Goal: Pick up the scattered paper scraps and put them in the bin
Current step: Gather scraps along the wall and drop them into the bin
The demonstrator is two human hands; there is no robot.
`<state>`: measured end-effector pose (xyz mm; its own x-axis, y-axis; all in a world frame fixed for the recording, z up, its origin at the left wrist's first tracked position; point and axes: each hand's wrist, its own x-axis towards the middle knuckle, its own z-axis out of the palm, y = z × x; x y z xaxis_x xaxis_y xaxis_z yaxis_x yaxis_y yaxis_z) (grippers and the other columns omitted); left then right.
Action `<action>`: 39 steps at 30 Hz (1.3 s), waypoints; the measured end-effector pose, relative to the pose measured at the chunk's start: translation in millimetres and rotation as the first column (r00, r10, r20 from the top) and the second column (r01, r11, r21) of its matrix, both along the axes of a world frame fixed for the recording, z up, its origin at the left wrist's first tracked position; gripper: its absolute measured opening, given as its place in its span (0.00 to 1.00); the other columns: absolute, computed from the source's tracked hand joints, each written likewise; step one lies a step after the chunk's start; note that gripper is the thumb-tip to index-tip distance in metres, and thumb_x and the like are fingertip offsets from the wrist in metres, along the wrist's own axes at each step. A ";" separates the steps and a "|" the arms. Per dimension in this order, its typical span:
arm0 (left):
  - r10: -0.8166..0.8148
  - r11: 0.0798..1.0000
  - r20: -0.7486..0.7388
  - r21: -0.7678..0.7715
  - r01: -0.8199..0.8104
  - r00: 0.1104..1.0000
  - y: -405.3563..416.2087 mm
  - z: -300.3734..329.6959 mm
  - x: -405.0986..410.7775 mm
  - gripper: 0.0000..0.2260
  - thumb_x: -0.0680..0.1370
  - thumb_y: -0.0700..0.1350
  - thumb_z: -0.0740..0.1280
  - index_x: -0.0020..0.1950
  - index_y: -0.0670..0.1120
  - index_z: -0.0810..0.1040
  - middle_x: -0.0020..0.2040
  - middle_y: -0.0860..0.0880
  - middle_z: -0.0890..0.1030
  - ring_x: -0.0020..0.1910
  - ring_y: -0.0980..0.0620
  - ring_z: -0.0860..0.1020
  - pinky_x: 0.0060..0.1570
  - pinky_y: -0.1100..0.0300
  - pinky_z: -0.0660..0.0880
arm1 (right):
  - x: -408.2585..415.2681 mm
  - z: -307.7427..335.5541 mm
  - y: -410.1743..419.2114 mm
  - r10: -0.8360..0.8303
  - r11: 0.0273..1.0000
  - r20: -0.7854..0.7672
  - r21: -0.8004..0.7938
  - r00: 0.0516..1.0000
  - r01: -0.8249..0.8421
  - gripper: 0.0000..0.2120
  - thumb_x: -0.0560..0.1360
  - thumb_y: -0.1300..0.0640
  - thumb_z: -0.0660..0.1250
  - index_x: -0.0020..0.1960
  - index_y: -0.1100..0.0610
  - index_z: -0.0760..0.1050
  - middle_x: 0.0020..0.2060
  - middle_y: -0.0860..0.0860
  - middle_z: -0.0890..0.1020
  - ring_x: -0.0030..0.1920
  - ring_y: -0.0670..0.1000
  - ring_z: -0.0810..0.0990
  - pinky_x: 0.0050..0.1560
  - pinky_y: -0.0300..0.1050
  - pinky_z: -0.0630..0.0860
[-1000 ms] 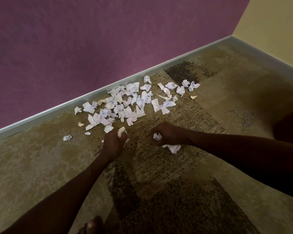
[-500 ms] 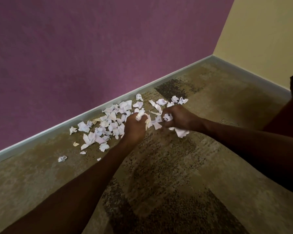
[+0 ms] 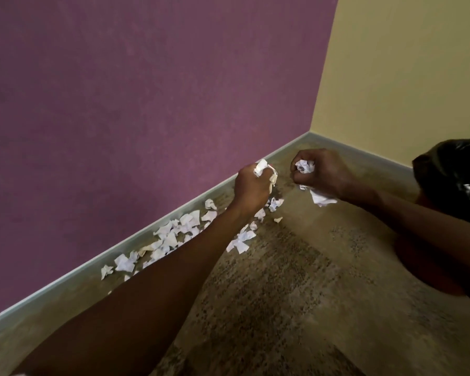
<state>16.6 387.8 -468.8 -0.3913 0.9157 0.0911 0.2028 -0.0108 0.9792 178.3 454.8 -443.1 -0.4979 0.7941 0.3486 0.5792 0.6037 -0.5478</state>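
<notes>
Several white paper scraps [image 3: 174,240] lie on the carpet along the purple wall's skirting. My left hand [image 3: 251,185] is raised above them, fingers curled round a bunch of scraps [image 3: 261,168] that pokes out of the top of the fist. My right hand [image 3: 320,172] is level with it, a little to the right, gripping crumpled scraps [image 3: 304,166], with one piece hanging below the fist. A bin with a black liner [image 3: 453,180] shows at the right edge, partly hidden behind my right forearm.
A purple wall [image 3: 147,104] meets a yellow wall [image 3: 404,77] at the corner behind the hands. Mottled brown carpet [image 3: 282,308] covers the floor. A pale skirting board [image 3: 65,278] runs along both walls.
Both hands have lifted off the floor with their scraps and moved up and to the right. The view has turned right, bringing the bin into view.
</notes>
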 end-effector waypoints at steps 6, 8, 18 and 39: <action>-0.092 0.995 0.022 0.040 0.091 0.995 33.9 17.8 62.5 0.10 0.76 0.43 0.64 0.36 0.46 0.79 0.31 0.50 0.77 0.30 0.50 0.73 0.33 0.60 0.67 | 50.3 35.9 0.2 -0.164 0.984 -0.083 0.050 0.983 0.169 0.05 0.65 0.63 0.70 0.37 0.53 0.78 0.31 0.47 0.82 0.31 0.43 0.77 0.33 0.31 0.70; -0.126 0.991 0.041 0.046 0.125 0.991 43.9 21.3 86.4 0.09 0.76 0.45 0.64 0.37 0.46 0.79 0.31 0.50 0.77 0.30 0.50 0.73 0.33 0.59 0.67 | 68.9 44.5 -1.6 -0.207 0.974 -0.097 0.073 0.973 0.215 0.04 0.66 0.62 0.70 0.37 0.54 0.79 0.31 0.47 0.82 0.32 0.45 0.78 0.35 0.35 0.71; -0.369 0.928 0.148 0.123 0.353 0.918 86.5 55.1 219.2 0.15 0.77 0.50 0.62 0.30 0.49 0.74 0.27 0.50 0.71 0.31 0.48 0.68 0.34 0.54 0.65 | 174.1 75.8 -6.1 -0.494 0.837 -0.223 0.137 0.840 0.529 0.03 0.68 0.56 0.73 0.39 0.54 0.80 0.32 0.46 0.81 0.33 0.44 0.77 0.37 0.38 0.71; -0.512 0.676 0.519 -0.248 0.694 0.684 106.5 61.6 370.7 0.25 0.83 0.55 0.57 0.75 0.43 0.64 0.74 0.43 0.67 0.70 0.43 0.69 0.60 0.53 0.69 | 318.2 47.5 22.6 -0.857 0.425 0.069 -0.463 0.510 0.778 0.24 0.70 0.56 0.76 0.61 0.61 0.71 0.50 0.58 0.80 0.50 0.58 0.79 0.44 0.45 0.68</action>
